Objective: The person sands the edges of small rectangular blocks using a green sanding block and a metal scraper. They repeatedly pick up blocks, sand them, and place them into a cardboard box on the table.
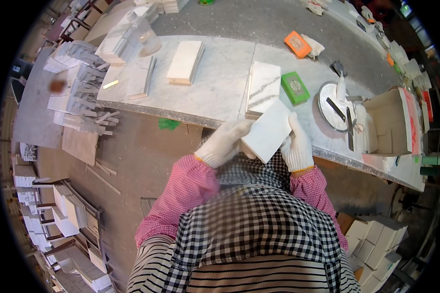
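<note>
I see both gloved hands gripping a white tile [268,131] above counter [215,97] edge: left hand [223,142] fingers clamped on its left side, right hand [297,146] on right. Beyond, veined slab [264,88], green sponge [295,88], round tray [335,106].

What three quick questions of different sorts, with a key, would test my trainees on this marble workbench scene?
1. True or false: both gloved hands grip the white tile.
2. What colour is the block beside the veined slab?
3. The round metal tray lies nearer which hand: A left, B right?

Key: 1 true; 2 green; 3 B.
</note>
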Demonstrator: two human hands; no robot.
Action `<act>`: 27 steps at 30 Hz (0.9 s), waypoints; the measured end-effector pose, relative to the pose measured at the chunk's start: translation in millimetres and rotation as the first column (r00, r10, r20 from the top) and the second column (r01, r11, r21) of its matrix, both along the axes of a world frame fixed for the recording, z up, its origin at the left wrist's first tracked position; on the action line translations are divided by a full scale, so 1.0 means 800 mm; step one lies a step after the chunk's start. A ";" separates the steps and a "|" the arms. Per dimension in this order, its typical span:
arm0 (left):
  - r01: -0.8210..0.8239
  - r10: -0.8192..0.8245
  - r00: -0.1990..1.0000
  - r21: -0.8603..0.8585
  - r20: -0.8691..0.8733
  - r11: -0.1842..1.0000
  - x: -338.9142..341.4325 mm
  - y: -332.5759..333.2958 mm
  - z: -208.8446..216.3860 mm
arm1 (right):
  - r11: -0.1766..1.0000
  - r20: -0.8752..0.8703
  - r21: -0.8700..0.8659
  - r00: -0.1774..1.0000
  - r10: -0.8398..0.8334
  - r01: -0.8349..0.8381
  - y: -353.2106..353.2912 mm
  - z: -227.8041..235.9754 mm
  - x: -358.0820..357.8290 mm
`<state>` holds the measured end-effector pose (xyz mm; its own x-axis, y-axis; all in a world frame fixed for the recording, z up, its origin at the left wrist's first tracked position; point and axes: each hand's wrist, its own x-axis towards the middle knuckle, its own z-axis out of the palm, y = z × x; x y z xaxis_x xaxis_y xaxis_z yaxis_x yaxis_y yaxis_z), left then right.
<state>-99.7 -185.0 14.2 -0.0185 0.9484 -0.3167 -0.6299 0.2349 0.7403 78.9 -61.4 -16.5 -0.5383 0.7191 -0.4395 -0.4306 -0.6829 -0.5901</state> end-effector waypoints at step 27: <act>-0.128 0.208 0.254 0.181 -0.945 0.975 0.007 0.010 0.035 | 0.860 0.215 0.237 0.888 0.407 -0.451 -0.061 0.046 -0.004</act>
<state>-94.1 -177.0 42.2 -0.4295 0.8973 0.1018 0.5198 0.1535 0.8404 75.9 -109.8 20.6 -0.7637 0.5349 -0.3615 -0.0220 -0.5811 -0.8135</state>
